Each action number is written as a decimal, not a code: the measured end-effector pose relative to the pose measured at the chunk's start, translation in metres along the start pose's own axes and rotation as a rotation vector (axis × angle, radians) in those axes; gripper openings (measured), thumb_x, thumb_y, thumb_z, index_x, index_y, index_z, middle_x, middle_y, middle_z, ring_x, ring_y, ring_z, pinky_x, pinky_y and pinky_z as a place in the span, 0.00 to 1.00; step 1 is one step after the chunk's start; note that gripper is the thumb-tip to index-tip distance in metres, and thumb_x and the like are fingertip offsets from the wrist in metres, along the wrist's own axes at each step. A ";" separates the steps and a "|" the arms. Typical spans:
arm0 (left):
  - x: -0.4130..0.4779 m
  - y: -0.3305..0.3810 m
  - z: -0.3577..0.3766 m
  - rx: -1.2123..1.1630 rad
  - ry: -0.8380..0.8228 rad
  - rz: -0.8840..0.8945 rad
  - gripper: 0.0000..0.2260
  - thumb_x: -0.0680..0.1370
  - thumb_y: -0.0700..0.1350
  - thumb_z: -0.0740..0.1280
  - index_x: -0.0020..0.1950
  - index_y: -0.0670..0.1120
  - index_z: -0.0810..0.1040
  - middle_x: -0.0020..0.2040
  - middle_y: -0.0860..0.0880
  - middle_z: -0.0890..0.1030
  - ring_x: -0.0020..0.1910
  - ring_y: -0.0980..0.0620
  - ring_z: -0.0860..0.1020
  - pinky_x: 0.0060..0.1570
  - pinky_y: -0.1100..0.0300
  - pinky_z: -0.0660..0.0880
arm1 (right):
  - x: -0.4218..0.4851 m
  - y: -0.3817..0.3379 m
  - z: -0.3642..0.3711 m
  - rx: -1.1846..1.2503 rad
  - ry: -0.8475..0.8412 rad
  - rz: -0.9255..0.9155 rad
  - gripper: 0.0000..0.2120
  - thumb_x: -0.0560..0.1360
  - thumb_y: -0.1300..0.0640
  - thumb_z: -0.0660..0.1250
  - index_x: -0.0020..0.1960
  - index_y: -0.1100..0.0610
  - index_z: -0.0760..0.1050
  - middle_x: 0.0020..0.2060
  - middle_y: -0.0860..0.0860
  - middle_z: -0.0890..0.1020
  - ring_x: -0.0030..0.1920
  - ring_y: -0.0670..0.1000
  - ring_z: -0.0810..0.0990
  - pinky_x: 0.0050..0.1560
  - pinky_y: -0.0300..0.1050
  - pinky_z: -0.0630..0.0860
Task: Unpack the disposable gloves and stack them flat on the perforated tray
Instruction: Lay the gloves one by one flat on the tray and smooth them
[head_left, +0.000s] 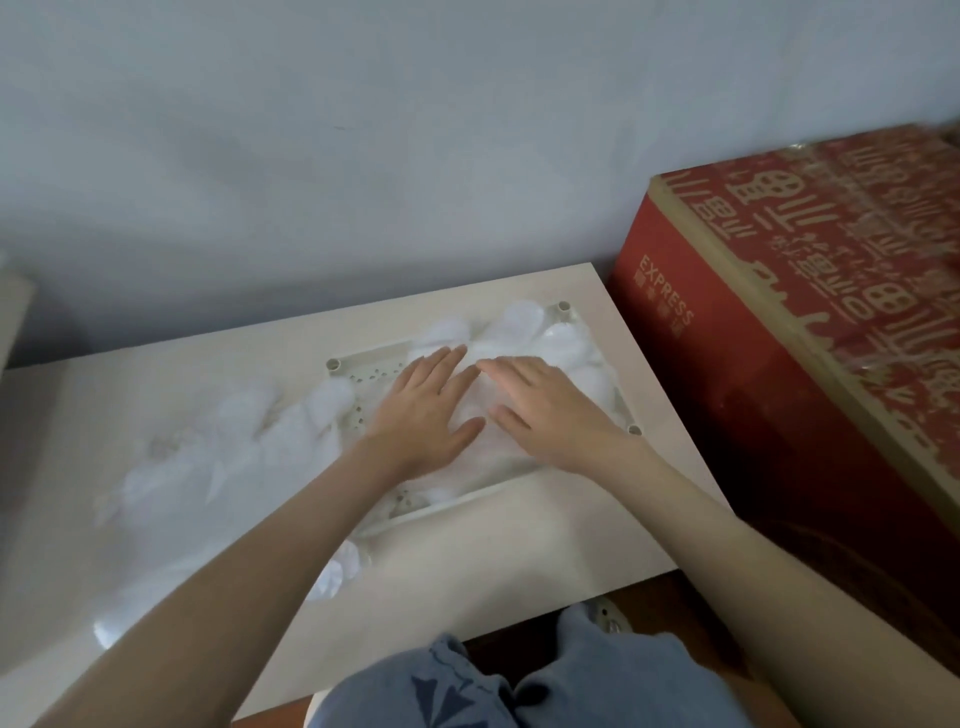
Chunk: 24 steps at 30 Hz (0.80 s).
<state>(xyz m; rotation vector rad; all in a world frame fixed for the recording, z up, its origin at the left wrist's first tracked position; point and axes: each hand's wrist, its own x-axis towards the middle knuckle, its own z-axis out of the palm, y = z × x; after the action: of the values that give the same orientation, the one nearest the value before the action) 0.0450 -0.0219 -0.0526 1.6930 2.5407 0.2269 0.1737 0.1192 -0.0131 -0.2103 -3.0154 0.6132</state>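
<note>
Thin white plastic gloves (524, 358) being pressed flat on the perforated tray (363, 370).
Left hand (421, 410) and right hand (550, 410) lie palm-down, fingers spread; next, likely fetching from the loose pile (218, 447) at nine o'clock.

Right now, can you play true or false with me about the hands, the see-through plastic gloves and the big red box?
1. Both hands lie flat, palms down, on the clear plastic gloves in the pale perforated plastic tray. True: left hand, right hand.
2. The big red cardboard box stands on the left of the table. False: it stands to the right of the pale table, against the wall.
3. A loose heap of clear gloves lies on the table left of the tray. True.
4. The right hand pinches one glove up in the air. False: its fingers are spread flat on the stack.
</note>
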 end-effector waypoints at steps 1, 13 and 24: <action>-0.004 -0.003 0.002 0.016 -0.031 -0.035 0.37 0.74 0.65 0.42 0.78 0.46 0.57 0.79 0.44 0.53 0.77 0.45 0.51 0.74 0.51 0.45 | 0.000 -0.004 0.010 -0.048 -0.069 0.015 0.26 0.82 0.51 0.56 0.76 0.59 0.56 0.73 0.55 0.65 0.73 0.53 0.61 0.70 0.44 0.57; -0.022 -0.010 -0.006 -0.011 -0.076 -0.164 0.40 0.73 0.67 0.31 0.79 0.47 0.48 0.79 0.47 0.50 0.78 0.48 0.48 0.74 0.53 0.42 | -0.005 0.005 0.012 -0.143 -0.289 0.240 0.29 0.83 0.46 0.47 0.79 0.56 0.42 0.78 0.53 0.43 0.77 0.50 0.39 0.74 0.45 0.38; -0.137 -0.054 -0.049 -0.190 0.060 -0.580 0.26 0.78 0.52 0.65 0.72 0.45 0.63 0.69 0.45 0.64 0.68 0.43 0.64 0.67 0.49 0.60 | 0.013 -0.068 -0.012 0.101 -0.444 0.161 0.28 0.78 0.62 0.55 0.77 0.51 0.56 0.75 0.49 0.59 0.74 0.53 0.58 0.72 0.49 0.59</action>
<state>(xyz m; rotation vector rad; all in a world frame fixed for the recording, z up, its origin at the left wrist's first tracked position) 0.0417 -0.1727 -0.0154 0.8472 2.8086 0.4558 0.1536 0.0634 0.0247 -0.3582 -3.3979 0.9373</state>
